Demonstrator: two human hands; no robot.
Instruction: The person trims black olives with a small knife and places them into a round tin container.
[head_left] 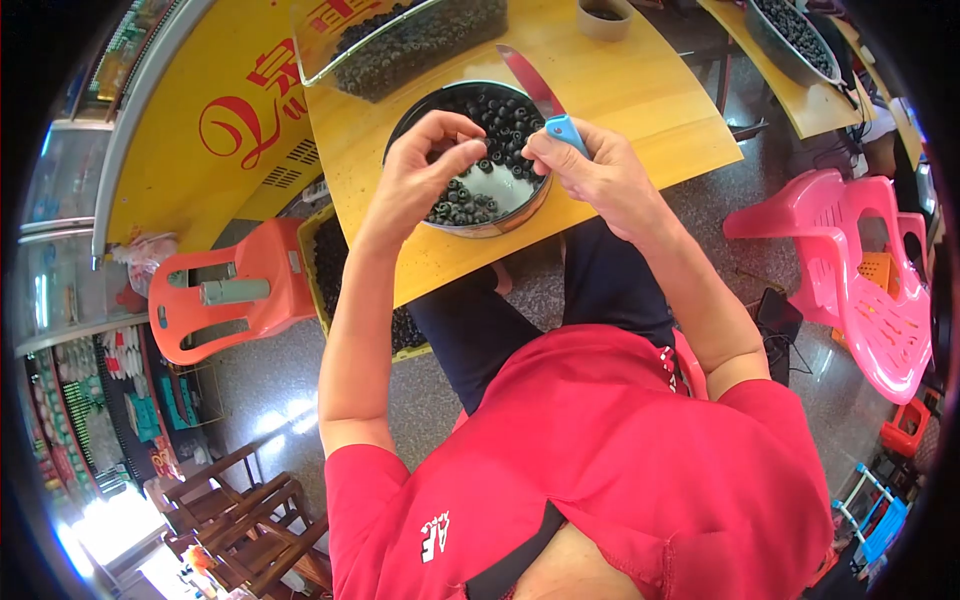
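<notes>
A round metal bowl (494,229) on the yellow table holds many small, dark, round pieces (505,120), some with pale rings at one end; I cannot tell their kind. Part of its pale bottom shows. Over its left side, my left hand (425,165) is curled with thumb and forefinger close together; whether a piece sits between them is hidden. My right hand (600,175) is closed around the blue handle of a knife (535,80), at the bowl's right rim. The knife's red blade points up and away to the left, above the table.
A clear bin (400,55) of similar dark pieces and a small cup (604,20) stand farther back on the table (640,100). A yellow crate (318,240) is beneath the left edge. An orange stool (240,290) is left, pink chairs (850,250) right.
</notes>
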